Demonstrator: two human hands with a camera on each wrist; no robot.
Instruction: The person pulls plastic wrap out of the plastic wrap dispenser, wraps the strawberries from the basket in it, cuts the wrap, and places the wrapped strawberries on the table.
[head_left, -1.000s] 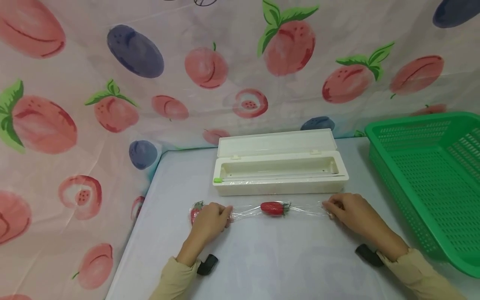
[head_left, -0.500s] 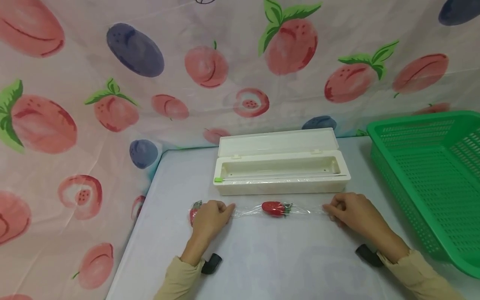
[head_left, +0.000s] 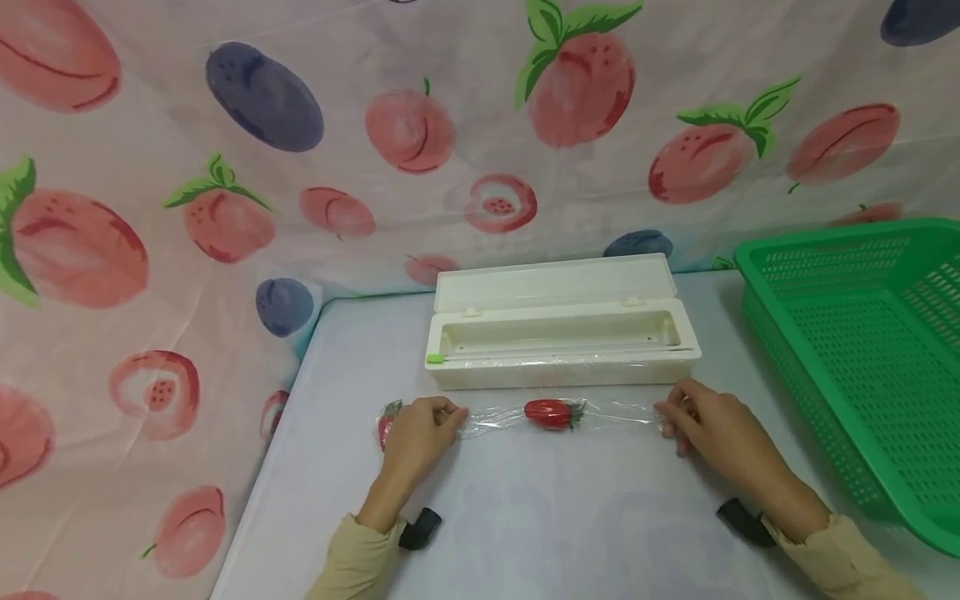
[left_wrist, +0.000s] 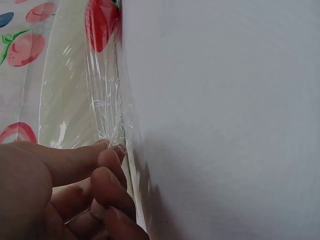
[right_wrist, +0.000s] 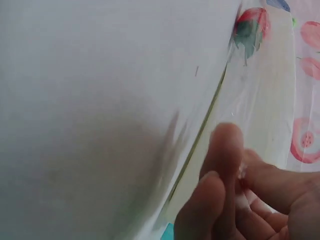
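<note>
A red strawberry (head_left: 549,413) with a green leafy top lies wrapped in clear plastic wrap (head_left: 491,419), in front of the white box. My left hand (head_left: 416,437) pinches the gathered left end of the wrap between thumb and finger, plain in the left wrist view, where the strawberry (left_wrist: 102,25) shows at the top. At the other end, my right hand (head_left: 716,429) pinches the wrap; the right wrist view shows its thumb and fingers together. A second strawberry (head_left: 386,425), partly hidden by my left hand, lies beside it in film.
Behind the strawberry stands a long white cling film box (head_left: 562,373), lid raised, with a green-tabbed slide cutter (head_left: 436,359) along its front. A green plastic basket (head_left: 780,358) stands on the right. A fruit-print cloth (head_left: 337,250) hangs behind the white table (head_left: 525,517).
My right hand has shifted slightly to the right with its end of the wrap. The strawberry has moved a little right since one second ago. My left hand keeps its pinch.
</note>
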